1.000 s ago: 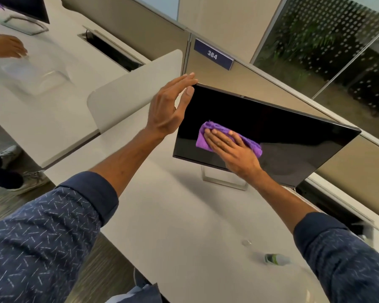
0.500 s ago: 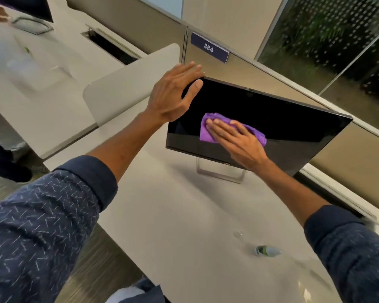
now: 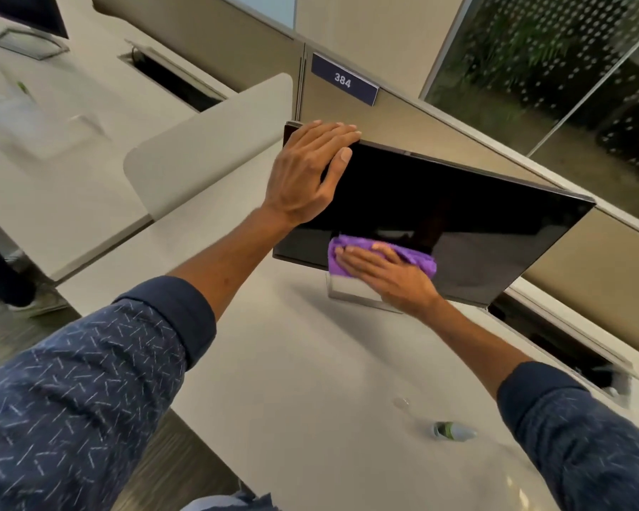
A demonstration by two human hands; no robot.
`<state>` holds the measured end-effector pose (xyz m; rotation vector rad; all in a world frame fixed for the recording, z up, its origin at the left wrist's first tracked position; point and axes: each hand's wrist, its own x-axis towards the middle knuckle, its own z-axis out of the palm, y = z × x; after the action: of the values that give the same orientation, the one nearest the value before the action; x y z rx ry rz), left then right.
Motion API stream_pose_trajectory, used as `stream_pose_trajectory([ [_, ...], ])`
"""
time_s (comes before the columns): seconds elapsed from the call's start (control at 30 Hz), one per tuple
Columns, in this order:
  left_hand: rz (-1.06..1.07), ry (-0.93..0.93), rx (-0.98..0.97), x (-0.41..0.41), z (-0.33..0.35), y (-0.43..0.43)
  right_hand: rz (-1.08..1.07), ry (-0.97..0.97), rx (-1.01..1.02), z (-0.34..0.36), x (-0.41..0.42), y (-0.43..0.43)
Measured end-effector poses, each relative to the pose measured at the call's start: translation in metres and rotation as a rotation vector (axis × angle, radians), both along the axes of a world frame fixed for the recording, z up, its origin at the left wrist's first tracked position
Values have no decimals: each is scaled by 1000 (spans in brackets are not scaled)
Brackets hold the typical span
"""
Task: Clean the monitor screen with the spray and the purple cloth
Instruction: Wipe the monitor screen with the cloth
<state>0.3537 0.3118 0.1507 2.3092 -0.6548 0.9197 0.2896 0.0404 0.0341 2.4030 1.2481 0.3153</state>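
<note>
A black monitor (image 3: 458, 212) stands on a silver foot on the white desk (image 3: 292, 381), its screen dark. My left hand (image 3: 307, 171) grips the monitor's top left corner, fingers over the upper edge and thumb on the screen. My right hand (image 3: 384, 274) lies flat on the purple cloth (image 3: 417, 258) and presses it against the lower left part of the screen, near the bottom edge. The small spray bottle (image 3: 452, 431) lies on its side on the desk near my right sleeve, with a small clear cap (image 3: 401, 402) beside it.
A rounded white divider panel (image 3: 207, 156) stands left of the monitor. Behind runs a beige partition with a sign reading 384 (image 3: 344, 83). A cable slot (image 3: 554, 344) opens in the desk at the right. Another desk with a monitor foot (image 3: 26, 42) lies far left; a person's shoe (image 3: 37, 302) shows on the floor.
My left hand went from hovering open beside the monitor to gripping its top left corner. My right hand slid the cloth down toward the screen's bottom edge.
</note>
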Motion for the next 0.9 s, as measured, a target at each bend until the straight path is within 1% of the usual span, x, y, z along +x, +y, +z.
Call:
stream_pose_trajectory([
  [0.07, -5, -23, -17, 0, -5, 0, 22, 158, -155, -16, -10, -4],
  [0.1, -8, -26, -24, 1, -7, -1, 15, 208, -183, -19, -12, -6],
  [0.13, -8, -25, -30, 1, -8, -1, 20, 208, -175, -18, -11, -7],
  [0.2, -7, -15, -42, 3, -7, -2, 59, 76, -111, -9, -5, -11],
  [0.27, -9, -6, -57, 3, -6, -4, 53, -82, -1, 10, 2, -16],
  [0.37, -9, -8, -40, 2, -4, -4, -67, -262, 156, 47, 17, -25],
  [0.47, -3, -1, -22, 2, -3, -3, -250, -348, 285, 78, 31, -26],
  [0.57, 11, 1, -18, 1, -3, -3, -321, -370, 351, 78, 33, -19],
  [0.67, 8, -6, -8, 1, -4, -4, -292, -339, 291, 56, 25, -17],
  [0.73, 2, 3, 0, 3, -4, -3, -216, -275, 213, 37, 17, -21],
  [0.83, -2, 9, -2, 4, -5, -2, -57, -98, 20, 3, -2, -36],
  [0.9, 0, -1, 2, 3, -6, -1, -9, 35, -89, -16, -18, -49],
])
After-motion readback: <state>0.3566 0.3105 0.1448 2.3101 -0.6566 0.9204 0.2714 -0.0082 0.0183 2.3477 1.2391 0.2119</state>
